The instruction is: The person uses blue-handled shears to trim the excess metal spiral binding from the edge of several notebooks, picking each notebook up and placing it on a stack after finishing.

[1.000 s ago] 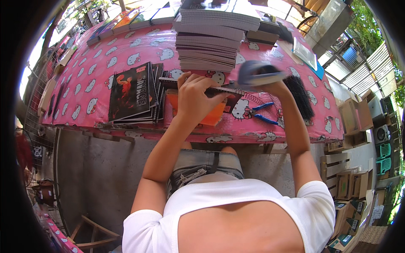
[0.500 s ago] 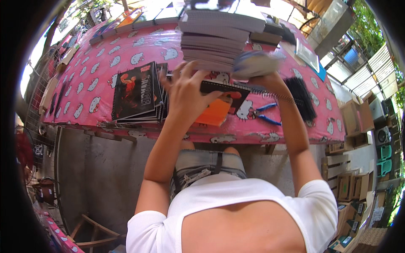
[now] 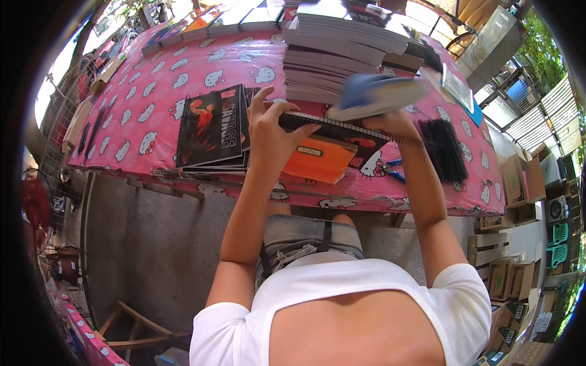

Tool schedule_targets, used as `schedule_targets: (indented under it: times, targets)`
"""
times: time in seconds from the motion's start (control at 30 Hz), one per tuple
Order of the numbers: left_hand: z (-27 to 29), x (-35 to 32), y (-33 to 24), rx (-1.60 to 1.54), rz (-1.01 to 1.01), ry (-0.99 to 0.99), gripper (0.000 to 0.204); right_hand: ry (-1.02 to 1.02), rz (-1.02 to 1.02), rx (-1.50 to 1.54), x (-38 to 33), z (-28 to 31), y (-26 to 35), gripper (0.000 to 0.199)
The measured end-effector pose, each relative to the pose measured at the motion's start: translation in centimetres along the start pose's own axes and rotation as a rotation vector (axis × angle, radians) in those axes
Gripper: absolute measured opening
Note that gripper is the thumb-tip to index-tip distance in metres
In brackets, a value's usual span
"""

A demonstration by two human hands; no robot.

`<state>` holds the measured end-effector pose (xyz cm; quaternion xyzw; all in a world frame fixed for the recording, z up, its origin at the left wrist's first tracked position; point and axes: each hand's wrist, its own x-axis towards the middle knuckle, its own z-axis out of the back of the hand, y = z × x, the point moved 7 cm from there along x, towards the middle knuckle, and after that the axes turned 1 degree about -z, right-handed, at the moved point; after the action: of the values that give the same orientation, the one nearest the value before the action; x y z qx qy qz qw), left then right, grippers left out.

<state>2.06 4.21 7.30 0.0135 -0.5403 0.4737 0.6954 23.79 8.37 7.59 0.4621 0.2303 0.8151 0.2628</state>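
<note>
My left hand [image 3: 268, 131] grips a black notebook [image 3: 314, 126] by its left part, thumb over the near side, holding it tilted up off the table. A black spiral coil [image 3: 408, 140] runs along its edge and sticks out at the right end. My right hand [image 3: 397, 124] is at that end, closed on a thick, motion-blurred blue and off-white object [image 3: 378, 97] whose kind I cannot make out; it hides most of the fingers. Under the notebook lies an orange block [image 3: 320, 160]. Blue-handled pliers [image 3: 395, 172] rest beside it, partly behind my right forearm.
Black spiral-bound notebooks [image 3: 210, 128] are piled at the left. Loose black coils [image 3: 442, 149] lie at the right. A tall stack of paper [image 3: 336, 61] stands behind my hands on the pink patterned tablecloth [image 3: 131, 104]. More booklets [image 3: 238, 21] line the far edge.
The notebook has become more visible and shifted right with my left hand. Less coil sticks out past its right end. The blurred object has swung a little to the right.
</note>
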Motion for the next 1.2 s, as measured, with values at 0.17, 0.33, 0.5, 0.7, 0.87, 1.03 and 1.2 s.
schedule_targets:
  times: [0.17,0.33,0.5,0.7,0.87,1.03,1.2]
  targets:
    - [-0.7,-0.8,2.9,-0.292,0.192,0.081,0.040,0.191,-0.384,-0.184,1.6,-1.4,-3.5,0.039]
    - [-1.5,-1.9,5.0,-0.640,0.460,0.110,0.045,0.131,-0.431,0.024,1.3,-2.6,-4.9,0.039]
    - [-1.3,-2.3,5.9,-0.886,0.534,-0.012,0.040,0.234,-0.332,-0.562,4.1,-3.6,-5.1,0.046]
    - [-1.0,-2.6,6.2,-0.804,0.569,0.052,0.029,0.352,-0.302,-0.141,1.9,-5.6,-6.6,0.047]
    - [-1.1,-1.9,6.2,-1.048,0.649,0.074,0.024,0.174,-0.651,-0.243,-6.5,-2.3,-10.2,0.034]
    - [1.5,3.6,0.6,-0.696,0.029,-0.008,0.023,0.113,-0.404,-0.815,-11.8,-0.1,-6.9,0.058]
    - [14.6,1.1,-7.7,-0.498,-0.222,-0.525,0.015,0.168,-0.519,-0.831,-17.7,4.2,-3.8,0.058]
